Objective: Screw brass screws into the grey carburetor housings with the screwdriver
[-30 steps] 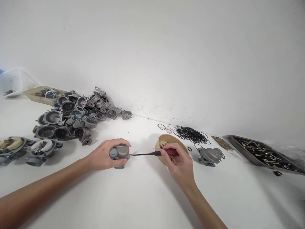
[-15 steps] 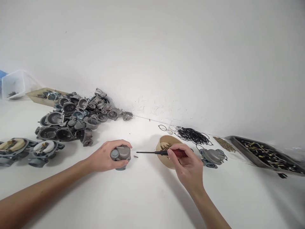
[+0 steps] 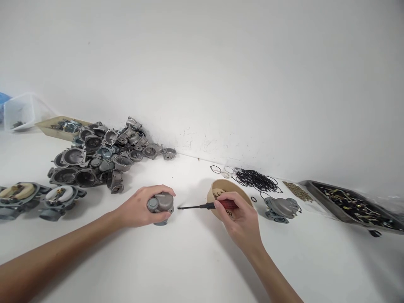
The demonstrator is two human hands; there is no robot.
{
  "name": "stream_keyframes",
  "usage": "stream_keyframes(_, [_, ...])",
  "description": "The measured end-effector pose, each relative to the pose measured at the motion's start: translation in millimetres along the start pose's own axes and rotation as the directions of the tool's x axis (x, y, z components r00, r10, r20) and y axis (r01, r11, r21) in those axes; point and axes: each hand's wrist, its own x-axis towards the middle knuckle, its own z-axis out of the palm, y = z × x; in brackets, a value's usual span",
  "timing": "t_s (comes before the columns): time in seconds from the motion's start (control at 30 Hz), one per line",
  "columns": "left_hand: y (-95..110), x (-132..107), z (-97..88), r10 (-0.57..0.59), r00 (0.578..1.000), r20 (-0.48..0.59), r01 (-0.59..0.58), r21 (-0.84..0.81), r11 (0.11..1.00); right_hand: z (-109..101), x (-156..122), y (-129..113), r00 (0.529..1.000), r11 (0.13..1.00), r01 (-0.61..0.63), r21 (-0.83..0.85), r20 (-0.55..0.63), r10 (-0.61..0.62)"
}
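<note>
My left hand is wrapped around a grey metal carburetor, thumb on the near side and fingers over the far side. A screwdriver with a black shaft and red handle is held in my right hand. Its tip points left and ends just right of the carburetor, apart from it. A small screw appears to be at the tip, though it is hard to make out. Below the screwdriver handle stands a tan bowl with brass-coloured screws inside, partly hidden by my right hand.
A heap of grey float bowls lies at the back left, with two opened carburetors in front. To the right are black rubber rings, another carburetor, small brass parts and a dark tray of parts.
My right hand and the screwdriver have moved slightly left and down, bringing the tip to where the loose screw lay. My left hand keeps its hold on the carburetor.
</note>
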Motion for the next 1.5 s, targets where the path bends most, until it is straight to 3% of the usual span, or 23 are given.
stream_keyframes(0.53, [-1.3,-0.7,2.0,0.020,0.999,-0.031,-0.020,0.006,1.000,-10.1,3.4,-6.9,0.987,0.999,-0.022,0.027,-0.161,0.027])
stream_keyframes(0.87, [0.7,-0.3,3.0,0.032,0.999,-0.025,-0.031,0.035,0.999,-0.1,-0.7,3.9,1.000,1.000,-0.006,-0.016,-0.013,0.006])
stream_keyframes(1.5, [0.8,-1.3,1.8,0.018,1.000,-0.023,-0.017,0.026,1.000,-2.0,1.8,-3.1,0.997,0.997,-0.054,0.061,-0.057,0.057])
